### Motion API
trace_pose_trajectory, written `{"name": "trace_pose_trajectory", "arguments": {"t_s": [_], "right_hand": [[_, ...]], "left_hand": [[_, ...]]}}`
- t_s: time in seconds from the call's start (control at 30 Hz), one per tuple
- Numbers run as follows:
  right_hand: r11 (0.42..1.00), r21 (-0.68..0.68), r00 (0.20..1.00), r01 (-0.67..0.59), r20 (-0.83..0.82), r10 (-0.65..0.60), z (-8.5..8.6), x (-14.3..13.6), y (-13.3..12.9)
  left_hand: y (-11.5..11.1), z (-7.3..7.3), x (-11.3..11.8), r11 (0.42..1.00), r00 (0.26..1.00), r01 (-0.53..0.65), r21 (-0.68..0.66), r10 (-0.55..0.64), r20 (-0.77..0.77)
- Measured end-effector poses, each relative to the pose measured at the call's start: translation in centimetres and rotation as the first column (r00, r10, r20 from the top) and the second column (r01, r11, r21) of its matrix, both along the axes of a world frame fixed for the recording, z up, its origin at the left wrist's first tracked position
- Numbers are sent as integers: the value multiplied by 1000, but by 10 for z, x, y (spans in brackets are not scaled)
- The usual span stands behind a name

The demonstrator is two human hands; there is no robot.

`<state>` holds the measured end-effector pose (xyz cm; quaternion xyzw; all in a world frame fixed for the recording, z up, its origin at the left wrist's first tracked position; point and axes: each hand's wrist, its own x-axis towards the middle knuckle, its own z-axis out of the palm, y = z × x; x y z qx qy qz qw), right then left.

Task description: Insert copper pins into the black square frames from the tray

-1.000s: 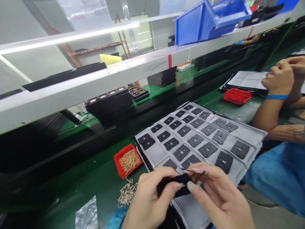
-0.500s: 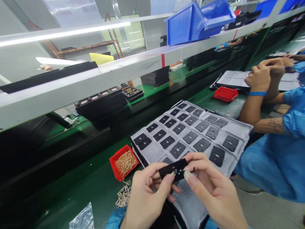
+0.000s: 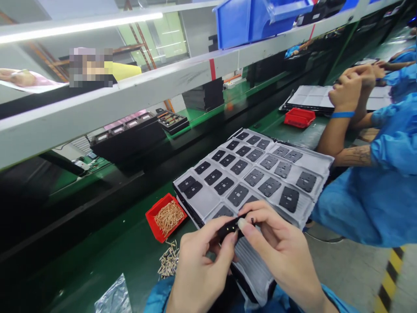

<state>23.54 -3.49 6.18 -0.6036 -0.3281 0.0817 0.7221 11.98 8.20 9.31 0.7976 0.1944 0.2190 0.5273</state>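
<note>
A small flat black plate (image 3: 230,227) with cutouts and small bright spots is held up before me, tipped nearly edge-on. My left hand (image 3: 203,261) pinches its left end between thumb and fingers. The thumb and fingers of my right hand (image 3: 280,250) close on its right end, the thumbnail pressing at its upper edge. A tiny dark bit shows by the right fingers, too small to name. Beneath and beyond both hands lies a white compartment tray (image 3: 204,205), its pockets holding many similar black plates (image 3: 239,195). My hands hide its near pockets.
Left of the tray, a red bin (image 3: 156,232) holds thin tan strips (image 3: 169,217); more loose strips (image 3: 168,261) lie on the green bench. A silvery bag (image 3: 114,295) lies nearer. To the right, a co-worker's arm (image 3: 342,117) reaches over another tray. A white shelf (image 3: 182,82) crosses above.
The black plate has tilted from showing its broad face to nearly edge-on, and my right thumb has shifted onto its upper edge. The surroundings have slid slightly left and up in view.
</note>
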Motion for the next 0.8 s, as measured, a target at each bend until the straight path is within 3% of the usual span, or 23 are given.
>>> {"name": "trace_pose_trajectory", "arguments": {"t_s": [0.3,0.4,0.63,0.8], "right_hand": [[999,18,999,42,-2,-42,7,-10,2],[998,40,999,50,-5,-50,9,-13,1],[994,82,997,73,19,-75,7,-21,2],[992,104,998,66,15,-68,9,-28,0]], "left_hand": [[-5,2,-7,997,997,-34,67,30,65],[-9,3,-10,994,992,-90,54,84,99],[-16,7,-12,990,980,-96,-101,111,163],[-19,17,-13,985,967,-170,-39,175,187]]}}
